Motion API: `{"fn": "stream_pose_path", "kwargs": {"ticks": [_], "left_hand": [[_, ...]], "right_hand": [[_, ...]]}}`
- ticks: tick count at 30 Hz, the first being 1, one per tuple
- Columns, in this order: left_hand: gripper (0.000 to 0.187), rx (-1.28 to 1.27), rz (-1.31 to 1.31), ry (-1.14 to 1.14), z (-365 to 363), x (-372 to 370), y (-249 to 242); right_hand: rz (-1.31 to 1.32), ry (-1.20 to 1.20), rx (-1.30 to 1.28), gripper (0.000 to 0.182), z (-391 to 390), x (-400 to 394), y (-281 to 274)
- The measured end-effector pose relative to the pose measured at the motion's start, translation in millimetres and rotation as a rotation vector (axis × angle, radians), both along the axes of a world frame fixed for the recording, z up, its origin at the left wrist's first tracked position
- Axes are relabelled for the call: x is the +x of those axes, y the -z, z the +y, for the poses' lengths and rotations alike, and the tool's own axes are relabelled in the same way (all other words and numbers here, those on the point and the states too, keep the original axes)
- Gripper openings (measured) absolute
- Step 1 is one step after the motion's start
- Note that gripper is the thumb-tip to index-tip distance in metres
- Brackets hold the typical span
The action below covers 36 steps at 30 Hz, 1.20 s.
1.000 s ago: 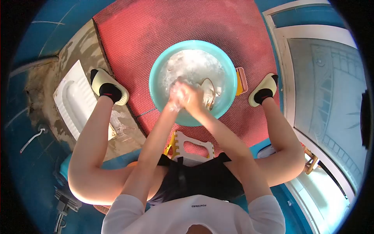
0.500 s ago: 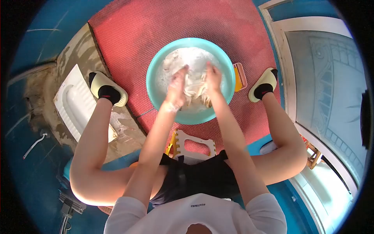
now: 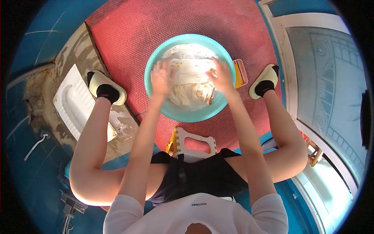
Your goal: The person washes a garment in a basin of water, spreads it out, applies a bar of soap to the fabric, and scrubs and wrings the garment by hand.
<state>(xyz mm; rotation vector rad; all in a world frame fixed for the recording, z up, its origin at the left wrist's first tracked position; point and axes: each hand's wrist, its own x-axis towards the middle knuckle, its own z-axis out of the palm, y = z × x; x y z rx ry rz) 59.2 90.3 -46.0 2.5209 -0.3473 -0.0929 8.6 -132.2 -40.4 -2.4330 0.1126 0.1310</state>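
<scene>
Two bare hands, at the centre of the frame as I view it through the head camera: the left hand [image 3: 161, 80] on the left of the basin, fingers spread; the right hand [image 3: 223, 78] on its right, thumb apart from the fingers.

One wet white cloth with small dark marks [image 3: 191, 70], bunched in its lower part, inside a round turquoise plastic basin [image 3: 191, 116].

Surroundings: one red textured floor mat [image 3: 156, 19] under the basin; one pink rectangular holder [image 3: 243, 71] with a yellow insert [image 3: 238, 80], just beside the basin's right edge; one white-and-yellow plastic stool [image 3: 198, 135], lower centre; one white ceramic squat toilet [image 3: 74, 103], left; two cream slippers [image 3: 266, 76], one on either side of the basin; one white-framed frosted door [image 3: 327, 78], right.

In the way: both hands cover parts of the basin's sides.

Hard to make out: motion blurs both hands, so I cannot tell whether the fingertips touch the cloth. Black shorts [image 3: 202, 175] hide the stool's near part. Cloth folds conceal most of the basin's floor. I cannot identify the grey metal object [image 3: 71, 206], lower left.
</scene>
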Motion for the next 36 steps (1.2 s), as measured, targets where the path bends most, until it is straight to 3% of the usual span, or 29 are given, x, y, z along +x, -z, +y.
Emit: {"fn": "stream_pose_path", "kwargs": {"ticks": [1, 2, 4, 8, 10, 12, 13, 16, 18, 19, 21, 22, 24, 25, 26, 27, 29, 34, 36], "left_hand": [[0.048, 0.132, -0.023, 0.066, -7, -6, -9], [0.048, 0.137, -0.017, 0.066, -13, -9, -5], [0.055, 0.334, -0.103, 0.115, -21, -16, 9], [0.056, 0.327, 0.061, 0.007, -30, -24, 46], [0.052, 0.232, 0.286, 0.069, -33, -22, 65], [0.048, 0.428, 0.948, 0.282, -43, 6, 36], [0.048, 0.429, 0.951, 0.285, -44, 8, 42], [0.041, 0.476, 0.892, 0.422, -43, 2, 79], [0.034, 0.234, 0.443, 0.134, -47, 0, 96], [0.034, 0.238, 0.442, 0.134, -46, 1, 90], [0.032, 0.71, 0.219, 0.417, -42, 4, 77], [0.032, 0.714, 0.221, 0.417, -43, 11, 69], [0.032, 0.313, 0.591, 0.214, -49, 29, 57], [0.032, 0.311, 0.584, 0.218, -50, 28, 55], [0.027, 0.311, 0.436, 0.197, -50, 27, 52], [0.023, 0.309, 0.287, 0.175, -50, 25, 49], [0.022, 0.287, 0.189, 0.17, -47, 17, 22], [0.02, 0.086, -0.071, 0.166, -23, 6, -17], [0.02, 0.066, -0.006, 0.357, -8, 8, -25]], "right_hand": [[0.1, -0.021, -0.133, 0.073, 13, -3, 5], [0.105, -0.022, -0.128, 0.073, 24, -7, 12], [0.207, 0.031, -0.362, 0.082, 42, -15, 24], [0.548, 0.102, -0.245, 0.08, 47, -7, 48], [0.565, 0.121, -0.163, 0.073, 50, -6, 74], [0.583, 0.142, -0.08, 0.065, 47, -5, 99], [0.56, 0.149, -0.085, 0.063, 44, -1, 110], [0.496, 0.167, -0.097, 0.055, 37, 8, 143], [0.447, 0.176, -0.104, 0.051, 35, 15, 158], [0.42, 0.181, -0.106, 0.049, 35, 19, 158], [0.395, 0.184, -0.1, 0.047, 36, 14, 154], [0.302, 0.158, -0.122, 0.04, 33, 7, 128], [0.199, 0.135, -0.146, 0.035, 31, 15, 77], [0.363, 0.106, -0.15, 0.034, 31, 24, 52], [0.527, 0.077, -0.155, 0.033, 30, 28, 39], [0.52, 0.082, -0.16, 0.033, 27, 28, 35], [0.647, 0.043, -0.027, 0.032, 20, 25, 28], [0.511, -0.177, 0.152, 0.029, -9, 4, -4], [0.403, -0.216, 0.165, 0.029, -14, -5, -15]]}}
